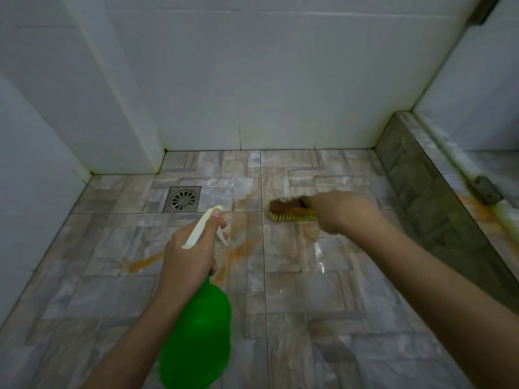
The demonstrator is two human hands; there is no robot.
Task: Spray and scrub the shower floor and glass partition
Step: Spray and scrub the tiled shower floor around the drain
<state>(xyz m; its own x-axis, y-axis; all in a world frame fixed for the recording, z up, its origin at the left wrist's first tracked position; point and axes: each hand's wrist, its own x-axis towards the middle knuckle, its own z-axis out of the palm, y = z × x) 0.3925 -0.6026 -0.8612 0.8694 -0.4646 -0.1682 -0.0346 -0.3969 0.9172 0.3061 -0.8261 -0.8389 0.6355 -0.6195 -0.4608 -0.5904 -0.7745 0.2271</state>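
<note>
**Both hands busy on the shower floor**

L hand (191,256) is gripping the green spray bottle (199,332) at its neck. Fingers are curling tight round the white sprayer head, nozzle pointing to 12 o'clock. The bottle body is hanging back toward 6 o'clock, above the tiles.

R hand (337,211) is closing fully round the back end of the scrub brush (289,210). The brush's yellow bristles are pressing on the shower floor (309,304), and it is sticking out at 9 o'clock from the fist. Hands are well apart, w/ bare wet tile lying btwn them.

Edges & room:
- Floor drain (183,199) is sitting at 12 o'clock from the L hand, just past the nozzle.
- White wall tiles (252,80) are closing off the floor at 12 o'clock & along the 9 o'clock side.
- A raised tiled curb (415,175) is running along the 3 o'clock side, near the R hand.
- The glass partition (477,80) is standing on the curb, a metal bracket (486,190) clamping its bottom edge.
- Orange stains (146,262) are streaking the tiles round the L hand & btwn drain and brush.
- The widest open floor is lying toward 6 o'clock, under both forearms.
</note>
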